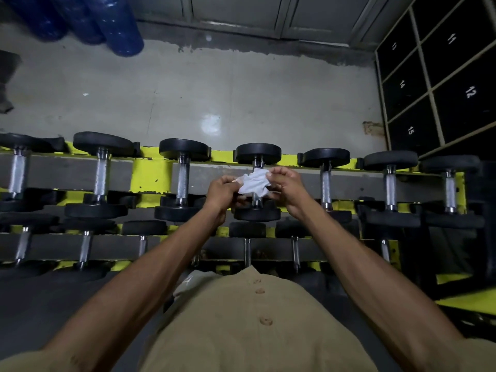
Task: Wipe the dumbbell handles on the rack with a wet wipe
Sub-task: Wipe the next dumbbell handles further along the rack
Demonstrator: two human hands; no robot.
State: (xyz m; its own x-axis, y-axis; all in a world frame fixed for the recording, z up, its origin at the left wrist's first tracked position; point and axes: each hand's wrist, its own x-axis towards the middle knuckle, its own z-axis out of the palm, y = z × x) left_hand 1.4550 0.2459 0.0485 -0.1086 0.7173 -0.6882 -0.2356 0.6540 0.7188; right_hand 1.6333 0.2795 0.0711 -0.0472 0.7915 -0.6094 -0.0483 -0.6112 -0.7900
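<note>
the wet wipe [254, 183] looks like thin white cloth or paper, all crumpled and matt. dumbbell handles [101, 175] are shiny metal with a rough knurled grip, the heads [103, 143] matt black, rubbery looking. rack [151, 175] is painted yellow metal, paint chipped and scuffed. floor [188, 98] is smooth grey concrete with a glossy spot. shirt [257, 326] is matt tan cloth with buttons.

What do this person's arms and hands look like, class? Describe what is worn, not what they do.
The left hand and right hand are bare: no gloves, rings, watch or wristbands show. Both forearms are uncovered. Tan cloth at the bottom corners looks like short sleeves matching the buttoned tan shirt.
</note>
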